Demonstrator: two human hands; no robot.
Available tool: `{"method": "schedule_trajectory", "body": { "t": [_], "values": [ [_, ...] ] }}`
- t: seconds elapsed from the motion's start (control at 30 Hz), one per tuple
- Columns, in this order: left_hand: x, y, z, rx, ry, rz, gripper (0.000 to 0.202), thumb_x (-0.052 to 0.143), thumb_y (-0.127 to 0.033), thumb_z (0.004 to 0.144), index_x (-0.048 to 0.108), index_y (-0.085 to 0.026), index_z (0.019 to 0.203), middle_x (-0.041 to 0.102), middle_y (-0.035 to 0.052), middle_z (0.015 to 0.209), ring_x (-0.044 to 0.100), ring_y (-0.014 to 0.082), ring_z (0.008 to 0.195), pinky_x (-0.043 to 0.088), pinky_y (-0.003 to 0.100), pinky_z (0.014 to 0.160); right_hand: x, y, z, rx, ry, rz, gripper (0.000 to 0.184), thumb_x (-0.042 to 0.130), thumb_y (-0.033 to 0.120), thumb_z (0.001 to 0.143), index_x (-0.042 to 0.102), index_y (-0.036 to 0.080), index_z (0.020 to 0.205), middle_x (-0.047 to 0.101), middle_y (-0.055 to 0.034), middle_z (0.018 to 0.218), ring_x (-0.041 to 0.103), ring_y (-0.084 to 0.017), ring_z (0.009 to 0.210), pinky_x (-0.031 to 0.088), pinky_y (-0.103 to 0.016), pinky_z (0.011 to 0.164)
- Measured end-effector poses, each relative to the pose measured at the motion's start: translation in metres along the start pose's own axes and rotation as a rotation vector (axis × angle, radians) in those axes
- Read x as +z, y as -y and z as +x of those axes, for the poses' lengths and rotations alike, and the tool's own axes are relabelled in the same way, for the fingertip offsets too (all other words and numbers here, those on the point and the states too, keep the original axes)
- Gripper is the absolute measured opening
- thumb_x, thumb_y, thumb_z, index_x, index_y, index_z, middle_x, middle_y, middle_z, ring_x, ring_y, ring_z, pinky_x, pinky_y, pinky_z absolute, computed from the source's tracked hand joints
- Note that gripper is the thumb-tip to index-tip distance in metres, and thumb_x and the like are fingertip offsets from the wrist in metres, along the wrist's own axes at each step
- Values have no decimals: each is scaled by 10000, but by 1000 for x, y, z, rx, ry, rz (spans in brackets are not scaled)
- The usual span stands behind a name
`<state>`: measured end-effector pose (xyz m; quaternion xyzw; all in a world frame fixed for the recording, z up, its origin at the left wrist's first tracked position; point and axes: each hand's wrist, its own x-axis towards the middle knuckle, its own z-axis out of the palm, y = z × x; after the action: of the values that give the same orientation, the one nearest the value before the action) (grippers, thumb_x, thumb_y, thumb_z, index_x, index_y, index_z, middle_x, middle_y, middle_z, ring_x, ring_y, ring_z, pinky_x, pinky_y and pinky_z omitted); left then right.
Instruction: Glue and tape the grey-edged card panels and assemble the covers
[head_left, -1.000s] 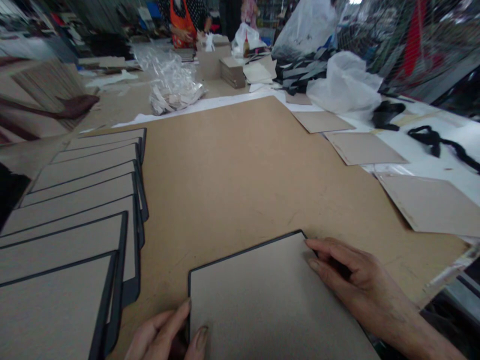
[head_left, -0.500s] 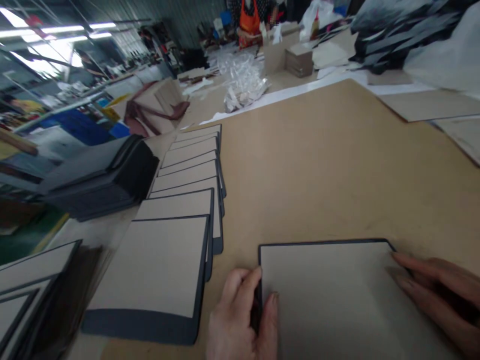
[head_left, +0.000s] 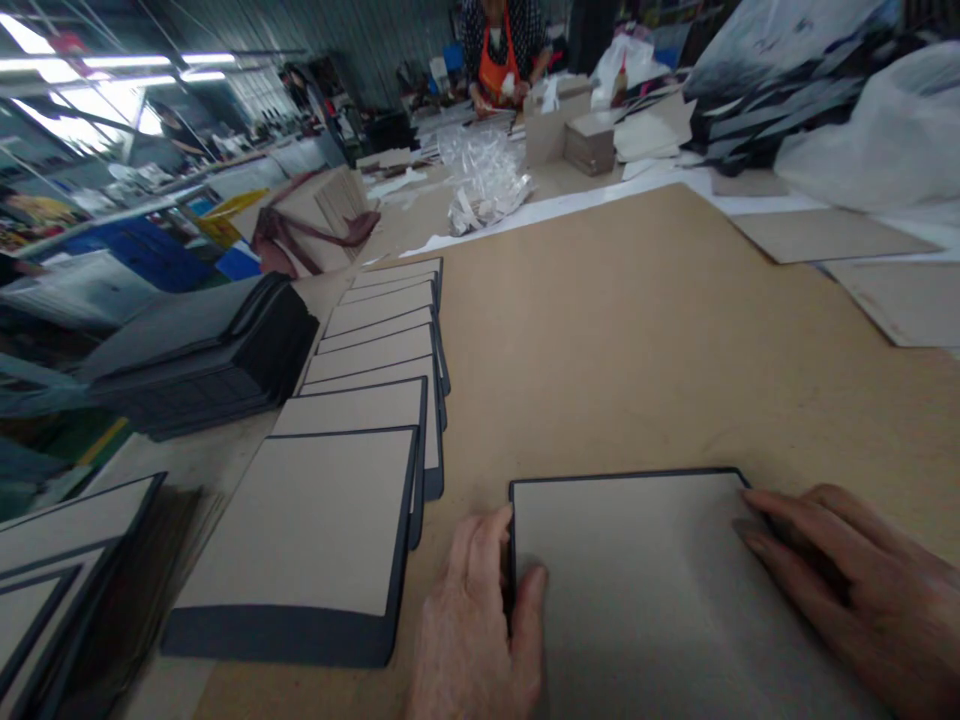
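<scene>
A beige board with a thin dark border (head_left: pixel 637 580) lies in front of me on the brown tabletop, its near end cut off by the frame. My left hand (head_left: pixel 480 610) grips its left edge, thumb on the face and fingers along the side. At the opposite edge, close to the far right corner, my right hand (head_left: pixel 847 580) holds the board between thumb and fingers. To the left, a row of overlapping boards of the same kind (head_left: pixel 300 520) runs away from me, each with a dark band showing.
A stack of dark panels (head_left: pixel 202 350) stands left of the row. More bordered boards (head_left: pixel 82 520) are piled at lower left. Crumpled clear plastic (head_left: pixel 487 185), loose cardboard sheets (head_left: pixel 832 235) and plastic bags (head_left: pixel 877 140) lie farther back. A person in an orange apron (head_left: pixel 499 65) stands beyond.
The board and both my hands have shifted slightly left and up in the view. The person at the back shows more fully now. My grip looks the same.
</scene>
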<state>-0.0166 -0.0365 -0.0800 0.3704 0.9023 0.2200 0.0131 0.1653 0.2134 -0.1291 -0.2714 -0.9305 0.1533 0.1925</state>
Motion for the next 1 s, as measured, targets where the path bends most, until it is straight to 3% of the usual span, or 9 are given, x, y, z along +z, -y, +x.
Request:
{"method": "schedule_trajectory", "body": {
  "t": [0.07,0.13,0.27,0.43,0.6,0.7,0.83,0.9,1.0],
  "values": [
    [-1,-1,0,116,16,79,413,494,-181,871,522,-197,1283,578,130,1276,617,236,1056,582,377,832,-1,2,1,-99,57,-76,389,434,427,927,614,307,1250,666,-49,972,667,-188,645,521,-280,478],
    [0,-4,0,233,57,157,470,474,-114,834,554,-199,1290,533,107,1389,563,272,1152,557,429,910,-2,9,1,-200,112,-126,447,394,276,911,571,358,1314,666,-40,1040,668,-174,637,518,-268,459],
    [6,-12,-2,294,56,310,541,453,-47,764,599,-191,1265,595,68,1355,551,323,1168,556,496,889,-6,30,4,-318,125,-179,606,384,100,793,591,376,1291,645,-17,1204,689,-183,701,562,-285,506],
    [9,-16,2,385,76,378,429,441,-62,817,596,-71,1218,598,150,1328,549,286,1225,491,454,1022,-11,37,4,-323,59,-292,549,370,61,788,634,264,1223,646,-53,1226,691,-210,809,587,-298,564],
    [1,-10,-1,403,36,278,281,462,-158,899,594,-115,1142,605,138,1319,543,230,1252,468,402,1063,-18,24,2,-288,100,-435,443,378,114,856,630,223,1204,660,-73,1144,665,-233,870,588,-330,602],
    [-2,0,-7,414,36,222,318,478,-193,908,541,-141,1216,572,128,1366,528,218,1274,480,400,1049,-24,15,0,-285,123,-414,396,371,138,891,652,186,1166,664,-100,1145,639,-262,991,584,-415,800],
    [-4,6,-8,425,38,193,346,460,-219,930,522,-158,1264,571,116,1367,539,207,1262,479,405,1045,-41,12,-19,-277,88,-278,383,369,225,952,640,166,1217,647,-118,1243,603,-266,1141,467,-501,1033],
    [-8,0,-10,425,63,234,399,462,-273,941,496,-154,1321,570,126,1370,528,238,1272,452,475,1062,-50,16,-39,-267,78,-186,430,426,339,962,553,201,1349,582,-110,1353,560,-269,1225,446,-495,1059],
    [-15,-17,-20,421,76,314,658,508,-585,878,496,-120,1343,531,188,1398,446,358,1330,347,638,1080,-51,20,-71,-369,122,-76,722,598,547,839,382,304,1484,472,-88,1467,490,-325,1299,496,-488,1000]
  ]
}}
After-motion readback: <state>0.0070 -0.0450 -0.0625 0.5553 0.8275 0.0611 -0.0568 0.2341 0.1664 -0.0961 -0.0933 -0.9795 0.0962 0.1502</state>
